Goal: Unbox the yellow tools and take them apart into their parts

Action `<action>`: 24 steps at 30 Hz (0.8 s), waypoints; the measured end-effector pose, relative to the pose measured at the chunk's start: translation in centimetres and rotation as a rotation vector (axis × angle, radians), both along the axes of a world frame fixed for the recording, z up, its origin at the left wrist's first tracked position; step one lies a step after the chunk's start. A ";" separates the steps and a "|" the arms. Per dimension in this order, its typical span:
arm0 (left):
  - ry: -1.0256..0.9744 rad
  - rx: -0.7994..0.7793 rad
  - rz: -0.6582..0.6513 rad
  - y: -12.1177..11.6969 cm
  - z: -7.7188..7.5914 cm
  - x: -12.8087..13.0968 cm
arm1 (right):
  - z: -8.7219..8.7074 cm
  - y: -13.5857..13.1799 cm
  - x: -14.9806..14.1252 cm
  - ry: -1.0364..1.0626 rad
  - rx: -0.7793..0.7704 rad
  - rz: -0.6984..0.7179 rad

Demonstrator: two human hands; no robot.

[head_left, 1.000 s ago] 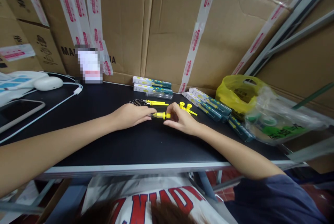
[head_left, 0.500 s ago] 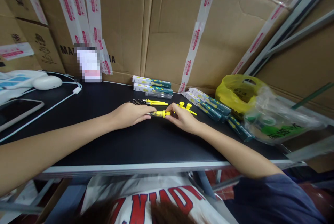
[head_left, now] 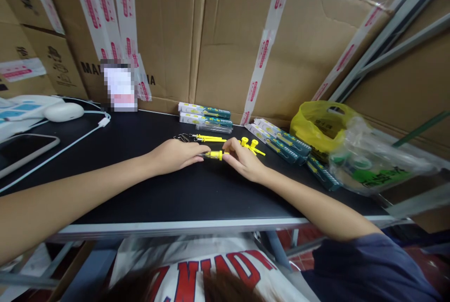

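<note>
Both my hands meet over the middle of the black table [head_left: 225,199], around one slim yellow-and-clear pen-like tool [head_left: 213,154]. My left hand [head_left: 173,155] grips its left end between thumb and fingers. At its right end the fingertips of my right hand [head_left: 244,159] pinch a yellow end piece, mostly hidden by them. Just behind lie several thin yellow sticks [head_left: 211,138] with metal ends, and dark wire hooks [head_left: 183,137] beside them. Yellow round-headed parts [head_left: 252,144] lie behind my right hand.
Small printed boxes [head_left: 206,114] and clear tubes [head_left: 214,129] lie at the back. More boxes [head_left: 281,140] sit to the right, near a yellow plastic bag [head_left: 316,124] and a clear bag [head_left: 376,161]. A phone [head_left: 28,149] and white cable [head_left: 70,149] occupy the left.
My right fingers have shifted slightly at the tool's right end, and less of the yellow end piece shows. My left hand has stayed in place.
</note>
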State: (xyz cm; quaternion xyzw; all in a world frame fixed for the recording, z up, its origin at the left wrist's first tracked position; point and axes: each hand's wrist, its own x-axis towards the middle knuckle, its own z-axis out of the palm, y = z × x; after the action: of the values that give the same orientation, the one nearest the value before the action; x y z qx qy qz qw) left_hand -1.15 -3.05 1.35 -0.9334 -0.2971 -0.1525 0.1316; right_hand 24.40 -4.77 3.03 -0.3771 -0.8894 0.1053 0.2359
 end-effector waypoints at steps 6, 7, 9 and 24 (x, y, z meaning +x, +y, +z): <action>-0.001 0.003 0.000 0.0 0.0 0.0 | 0.0 0.2 -0.2 -0.034 -0.049 -0.008; -0.013 -0.004 -0.002 0.0 0.0 -0.1 | -0.1 0.2 -0.1 -0.019 -0.038 -0.008; -0.041 -0.018 -0.009 0.1 -0.1 -0.1 | -0.2 0.3 0.0 0.005 -0.001 -0.002; -0.044 -0.031 -0.007 0.3 -0.2 -0.2 | -0.1 0.9 0.8 0.012 0.086 0.061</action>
State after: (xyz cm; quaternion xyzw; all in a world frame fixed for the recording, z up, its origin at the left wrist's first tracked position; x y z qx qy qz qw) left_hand -1.32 -2.78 1.13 -0.9327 -0.2992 -0.1687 0.1102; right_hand 25.21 -3.86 2.90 -0.3387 -0.9027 0.0766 0.2540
